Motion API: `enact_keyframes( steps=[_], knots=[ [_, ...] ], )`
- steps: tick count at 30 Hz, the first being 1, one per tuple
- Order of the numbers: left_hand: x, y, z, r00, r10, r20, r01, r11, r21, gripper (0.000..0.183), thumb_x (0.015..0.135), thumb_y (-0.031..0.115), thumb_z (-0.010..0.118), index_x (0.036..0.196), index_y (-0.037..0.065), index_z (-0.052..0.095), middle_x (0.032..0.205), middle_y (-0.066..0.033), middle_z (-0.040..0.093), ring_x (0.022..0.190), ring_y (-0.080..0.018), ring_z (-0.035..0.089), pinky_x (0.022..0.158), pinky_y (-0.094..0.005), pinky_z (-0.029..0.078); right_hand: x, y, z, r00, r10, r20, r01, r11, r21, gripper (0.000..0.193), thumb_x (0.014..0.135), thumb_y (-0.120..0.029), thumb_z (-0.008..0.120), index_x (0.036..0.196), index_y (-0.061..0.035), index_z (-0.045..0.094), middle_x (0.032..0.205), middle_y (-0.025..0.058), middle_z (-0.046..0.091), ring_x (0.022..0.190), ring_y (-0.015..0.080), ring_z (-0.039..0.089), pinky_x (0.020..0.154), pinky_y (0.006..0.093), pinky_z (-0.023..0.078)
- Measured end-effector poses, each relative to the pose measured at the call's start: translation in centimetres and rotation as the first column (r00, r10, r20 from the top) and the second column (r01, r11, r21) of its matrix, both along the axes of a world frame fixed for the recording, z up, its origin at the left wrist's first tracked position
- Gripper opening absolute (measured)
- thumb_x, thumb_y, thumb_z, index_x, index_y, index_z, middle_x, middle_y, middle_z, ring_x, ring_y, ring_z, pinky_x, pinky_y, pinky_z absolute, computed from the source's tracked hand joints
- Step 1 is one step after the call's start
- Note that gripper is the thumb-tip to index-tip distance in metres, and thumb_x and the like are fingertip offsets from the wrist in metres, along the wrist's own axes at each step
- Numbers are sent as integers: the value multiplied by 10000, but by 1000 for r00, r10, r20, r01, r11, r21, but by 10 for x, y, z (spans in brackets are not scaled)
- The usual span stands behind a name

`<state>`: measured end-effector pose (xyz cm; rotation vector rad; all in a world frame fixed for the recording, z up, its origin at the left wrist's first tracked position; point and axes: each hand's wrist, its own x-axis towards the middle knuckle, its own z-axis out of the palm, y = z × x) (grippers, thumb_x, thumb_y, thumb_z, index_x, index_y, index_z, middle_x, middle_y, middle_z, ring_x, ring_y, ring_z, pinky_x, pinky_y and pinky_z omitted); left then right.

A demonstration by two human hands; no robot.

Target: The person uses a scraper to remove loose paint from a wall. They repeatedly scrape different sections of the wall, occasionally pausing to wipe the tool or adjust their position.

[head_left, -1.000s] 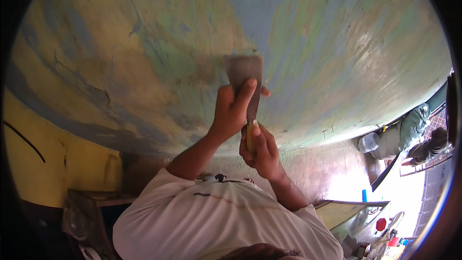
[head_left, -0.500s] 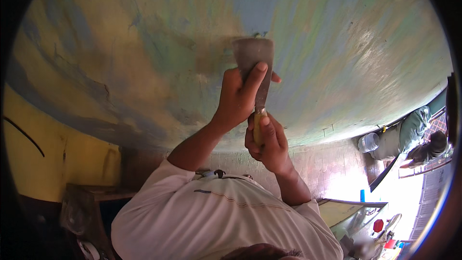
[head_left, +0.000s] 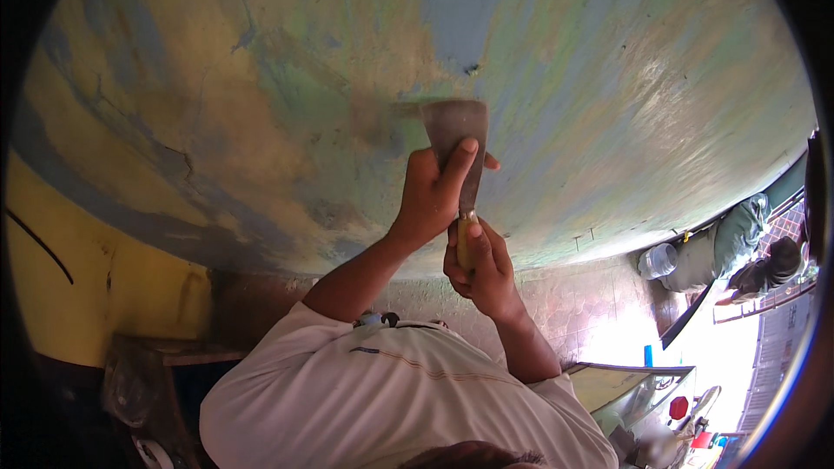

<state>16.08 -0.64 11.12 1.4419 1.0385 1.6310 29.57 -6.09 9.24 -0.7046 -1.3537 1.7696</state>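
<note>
Grey metal and a yellowish grip-piece make up the flat hand scraper (head_left: 469, 194), which lies within the grip of both hands. Its blade (head_left: 454, 126) flares to a wide, nearly straight edge; its short, yellowish handle (head_left: 463, 247) lies at the opposite end. The right hand (head_left: 489, 276) is wrapped around the handle, thumb laid along it. The left hand (head_left: 424, 195) clasps the blade farther forward, thumb pressed flat on the near face, a fingertip showing past the right margin.

The principal relation: the long axis runs from the right hand forward, away from the body, leaning slightly left, so that the wide edge lies ahead of both hands, with the left hand the nearer to it. Beyond the grip spreads a large wall (head_left: 599, 87) mottled in blue, green and tan paint. The edge appears set against it; contact along its full width cannot be told. Just ahead of the edge sits a small dark stub (head_left: 472, 69). Behind the grip is a pale short-sleeved shirt (head_left: 408, 399).
</note>
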Motion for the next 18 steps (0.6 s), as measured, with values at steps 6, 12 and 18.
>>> enact_keyframes(
  steps=[6, 12, 18],
  knots=[
    [6, 2, 11, 991, 67, 114, -76, 994, 77, 434, 1015, 368, 522, 812, 28, 700, 571, 17, 574, 510, -45, 433, 491, -262, 323, -1, 0, 10, 1000, -1, 16, 2, 1000, -17, 440, 1059, -479, 342, 955, -69, 463, 582, -14, 427, 464, 52, 344, 433, 225, 278],
    [1, 1, 17, 993, 49, 107, -60, 993, 100, 421, 1012, 365, 524, 851, 17, 698, 613, 8, 609, 533, -37, 450, 494, -252, 321, -1, 2, 20, 1000, -13, -10, 13, 1000, 7, 432, 1059, -473, 334, 959, -74, 466, 573, -15, 424, 454, 46, 337, 421, 220, 271],
    [-1, 2, 21, 996, 23, 88, -24, 1000, 5, 438, 1008, 373, 522, 826, 17, 700, 596, 1, 610, 506, -49, 453, 478, -270, 331, -4, 2, 21, 1000, 7, -4, -7, 1000, 26, 433, 1069, -464, 321, 955, -73, 470, 575, -14, 431, 452, 47, 337, 413, 226, 268]
  ],
)
